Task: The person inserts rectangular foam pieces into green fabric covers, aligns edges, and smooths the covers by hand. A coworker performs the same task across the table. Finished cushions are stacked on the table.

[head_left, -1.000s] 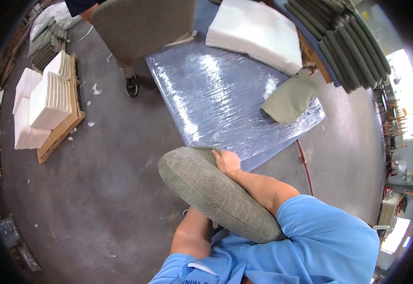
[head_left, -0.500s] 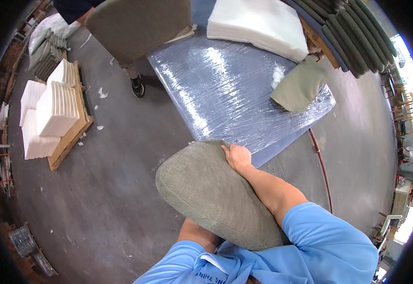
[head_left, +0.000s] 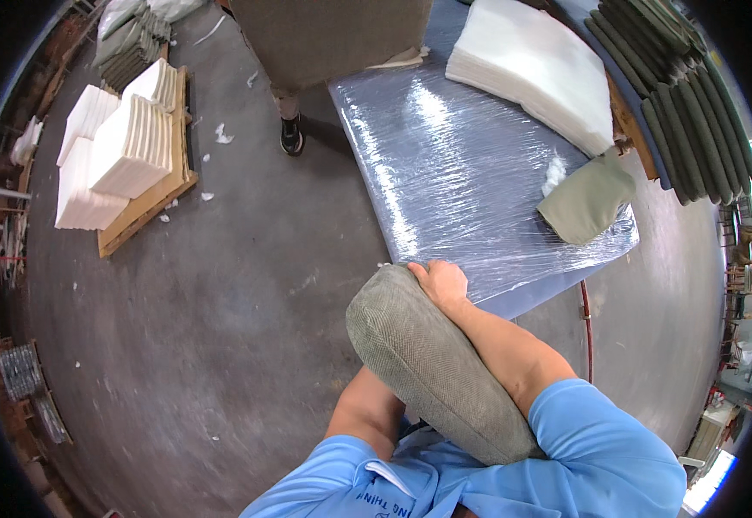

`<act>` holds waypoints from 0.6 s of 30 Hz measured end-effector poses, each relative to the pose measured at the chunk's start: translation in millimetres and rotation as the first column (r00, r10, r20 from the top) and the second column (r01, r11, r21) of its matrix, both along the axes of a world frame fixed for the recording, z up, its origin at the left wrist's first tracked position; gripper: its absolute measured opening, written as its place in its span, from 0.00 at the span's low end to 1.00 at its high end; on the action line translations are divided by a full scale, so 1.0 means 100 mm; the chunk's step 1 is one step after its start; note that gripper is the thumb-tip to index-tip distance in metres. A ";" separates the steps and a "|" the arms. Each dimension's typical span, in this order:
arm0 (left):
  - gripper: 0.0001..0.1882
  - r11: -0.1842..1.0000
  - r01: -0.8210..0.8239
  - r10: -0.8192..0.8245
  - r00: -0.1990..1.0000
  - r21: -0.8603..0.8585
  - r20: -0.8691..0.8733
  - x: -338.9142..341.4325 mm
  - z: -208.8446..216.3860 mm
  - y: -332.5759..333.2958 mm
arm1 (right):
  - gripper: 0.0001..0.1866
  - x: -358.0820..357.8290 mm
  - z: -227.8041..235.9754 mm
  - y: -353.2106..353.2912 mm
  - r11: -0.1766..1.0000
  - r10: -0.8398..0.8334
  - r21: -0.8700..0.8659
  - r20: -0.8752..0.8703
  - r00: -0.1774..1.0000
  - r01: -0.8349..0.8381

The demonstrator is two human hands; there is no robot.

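A grey-green fabric seat cushion (head_left: 440,367) stands tilted on edge against my body, its thick side band facing up. My right hand (head_left: 442,283) grips the far end of the cushion, fingers curled over its edge. On the other side my left forearm (head_left: 363,410) reaches under the cushion; the left hand itself is hidden behind it. Just beyond the cushion is a table wrapped in shiny clear film (head_left: 453,190). A loose olive fabric cover (head_left: 590,198) lies at its right corner beside a tuft of white stuffing (head_left: 554,175).
White padding sheets (head_left: 531,73) are stacked on the table's far side. Grey-green cushions (head_left: 704,138) stand in rows at far right. A person stands behind a large upholstered panel (head_left: 333,43). White foam stacks (head_left: 130,147) rest on a pallet at left. A red hose (head_left: 587,332) crosses the floor.
The cushion has turned more edge-on, showing its side band, and its left end has swung right. My view has shifted, so the surroundings sit further right.
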State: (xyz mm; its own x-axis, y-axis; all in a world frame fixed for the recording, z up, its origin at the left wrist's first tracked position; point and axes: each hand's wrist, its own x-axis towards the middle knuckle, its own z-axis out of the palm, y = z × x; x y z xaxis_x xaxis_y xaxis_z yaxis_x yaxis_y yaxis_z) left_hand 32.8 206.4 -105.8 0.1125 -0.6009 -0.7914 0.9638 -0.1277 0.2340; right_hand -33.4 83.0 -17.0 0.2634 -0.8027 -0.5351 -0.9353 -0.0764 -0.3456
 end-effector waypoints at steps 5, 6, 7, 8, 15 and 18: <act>0.30 1.000 0.021 -0.021 1.000 0.005 -0.011 0.03 -0.14 -0.13 | 0.34 -0.04 -0.18 0.02 0.985 0.126 -0.118 -0.012 0.992 -0.126; 0.30 1.000 0.025 -0.025 1.000 0.004 -0.008 0.05 -0.17 -0.17 | 0.34 -0.04 -0.21 0.01 0.986 0.119 -0.115 0.004 0.993 -0.118; 0.30 1.000 0.029 -0.029 1.000 -0.005 0.003 0.07 -0.19 -0.24 | 0.34 -0.04 -0.22 -0.05 0.987 0.116 -0.118 0.022 0.993 -0.113; 0.30 1.000 0.029 -0.029 1.000 -0.008 0.009 0.10 -0.21 -0.27 | 0.34 -0.03 -0.22 -0.06 0.986 0.115 -0.122 0.042 0.993 -0.109; 0.30 0.997 0.074 -0.074 0.997 -0.014 0.034 0.07 -0.04 0.06 | 0.34 -0.14 -0.13 -0.07 0.998 0.060 0.008 0.086 0.994 -0.061; 0.31 0.995 0.100 -0.101 0.995 0.009 0.029 -0.01 0.11 0.43 | 0.33 -0.52 0.01 0.05 0.992 0.023 0.119 0.152 0.988 -0.041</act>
State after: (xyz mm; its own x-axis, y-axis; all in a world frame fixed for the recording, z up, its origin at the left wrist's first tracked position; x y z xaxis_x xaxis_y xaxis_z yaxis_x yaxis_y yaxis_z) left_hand 31.8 249.5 -95.2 0.0750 -0.6041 -0.7933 0.9388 -0.2255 0.2604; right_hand -85.1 87.9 -16.1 0.3723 -0.7242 -0.5805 -0.8698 -0.0542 -0.4904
